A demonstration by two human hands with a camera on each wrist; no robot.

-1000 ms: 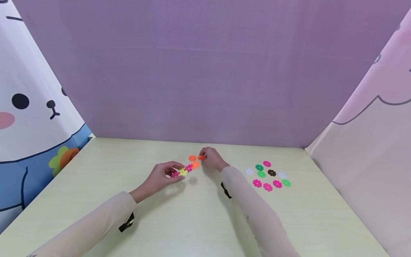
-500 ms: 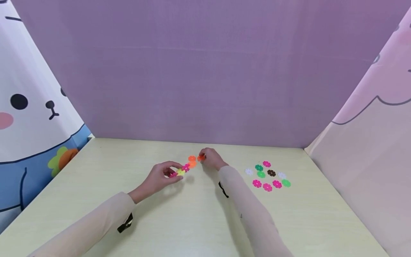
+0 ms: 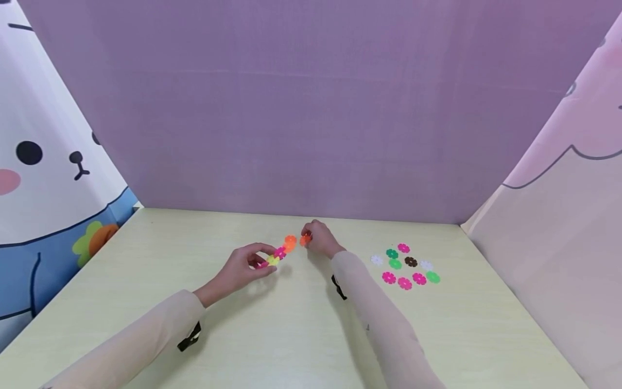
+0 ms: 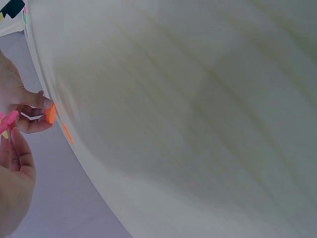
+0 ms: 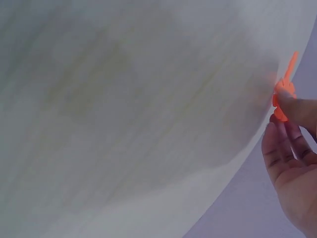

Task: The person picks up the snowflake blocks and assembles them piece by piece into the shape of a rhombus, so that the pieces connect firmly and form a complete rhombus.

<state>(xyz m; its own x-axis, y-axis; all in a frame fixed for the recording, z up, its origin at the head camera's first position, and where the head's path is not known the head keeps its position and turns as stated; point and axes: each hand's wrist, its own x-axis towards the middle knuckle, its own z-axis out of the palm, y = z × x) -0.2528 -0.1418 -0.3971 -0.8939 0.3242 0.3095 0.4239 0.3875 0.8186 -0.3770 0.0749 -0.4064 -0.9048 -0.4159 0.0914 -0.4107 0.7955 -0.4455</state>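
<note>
Over the desk [image 3: 291, 340], my left hand [image 3: 245, 263] pinches the chain [image 3: 280, 253] and my right hand [image 3: 320, 238] 1 orange flower [image 3: 304, 240], which could drop if gripped loosely.

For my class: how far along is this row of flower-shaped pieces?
Done, it seems: a row of pink, yellow and orange flower-shaped pieces looks connected, pinched in the left hand; whether the uppermost orange one belongs is unclear. In hand: the right hand pinches another orange flower-shaped piece, not visibly attached. Apparently left: ten pink, green, white and brown flower-shaped pieces lying loose on the pale table.
</note>
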